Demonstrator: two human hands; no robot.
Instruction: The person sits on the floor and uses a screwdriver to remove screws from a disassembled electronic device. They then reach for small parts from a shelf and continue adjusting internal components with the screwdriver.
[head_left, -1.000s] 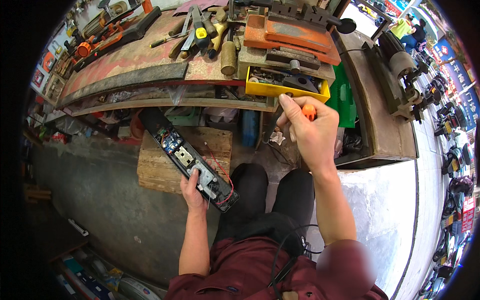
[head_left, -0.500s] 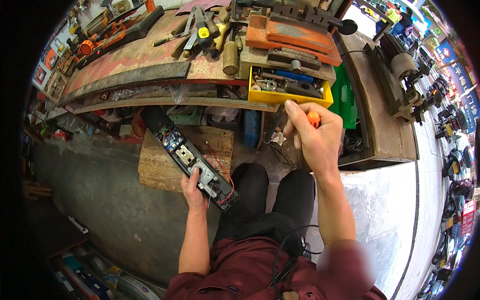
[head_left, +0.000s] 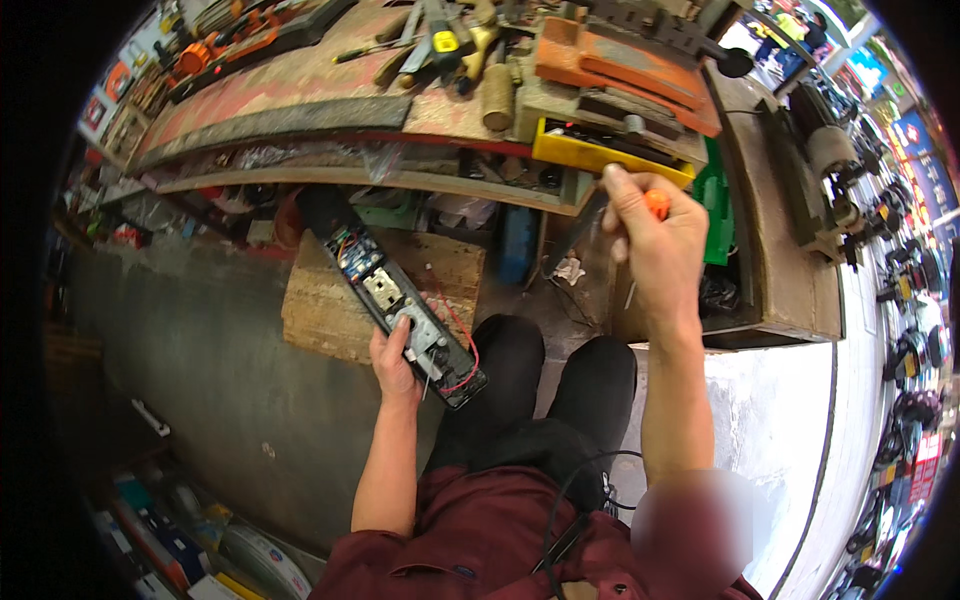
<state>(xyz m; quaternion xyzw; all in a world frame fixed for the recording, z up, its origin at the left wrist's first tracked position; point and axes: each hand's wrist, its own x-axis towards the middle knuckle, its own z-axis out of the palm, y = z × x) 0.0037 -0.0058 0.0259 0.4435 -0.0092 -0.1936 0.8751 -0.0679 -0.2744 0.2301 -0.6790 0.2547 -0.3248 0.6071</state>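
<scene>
My left hand [head_left: 395,362] grips a long black opened device [head_left: 392,295] with its circuit board, metal parts and red wires showing; it lies slanted over a wooden block [head_left: 320,305]. My right hand [head_left: 655,240] is raised in front of the workbench and closed on a screwdriver with an orange handle [head_left: 657,204]; its dark shaft [head_left: 575,235] points down to the left. The hand is just below a yellow tray [head_left: 600,157] on the bench.
A worn red workbench [head_left: 330,85] spans the top, covered with hammers, pliers and an orange metal tool box [head_left: 620,65]. A lower shelf holds clutter. A green container [head_left: 715,200] stands at right. Boxes lie on the grey floor at lower left. My knees are in the middle.
My right hand with the screwdriver has risen toward the yellow tray. The left hand and the device have stayed in place.
</scene>
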